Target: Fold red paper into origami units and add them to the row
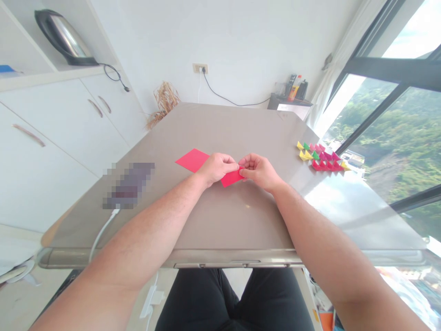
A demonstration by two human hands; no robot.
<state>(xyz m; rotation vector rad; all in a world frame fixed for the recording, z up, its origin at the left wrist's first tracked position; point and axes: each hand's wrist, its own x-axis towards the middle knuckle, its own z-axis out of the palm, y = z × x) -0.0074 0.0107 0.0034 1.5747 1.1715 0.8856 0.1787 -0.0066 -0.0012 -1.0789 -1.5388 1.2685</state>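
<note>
Near the middle of the table, both my hands are at a red sheet of paper [229, 179]. My left hand [217, 168] is closed, its thumb and fingers pinching the paper's upper edge. At the right end, my right hand [259, 172] grips the paper between thumb and curled fingers. More red paper [193, 159] lies flat to the left, partly beneath my left hand; whether it is a separate piece cannot be made out. Far to the right, several small folded paper pieces [322, 156] stand in rows, in yellow, green, pink, magenta and red.
A blurred-out dark object [129, 186] with a white cable [103, 230] lies on the table [220, 220] at left. Behind the table's far right corner, bottles [296, 88] stand on a small cabinet. Windows line the right side; white cupboards [62, 124] and a kettle [65, 37] are left.
</note>
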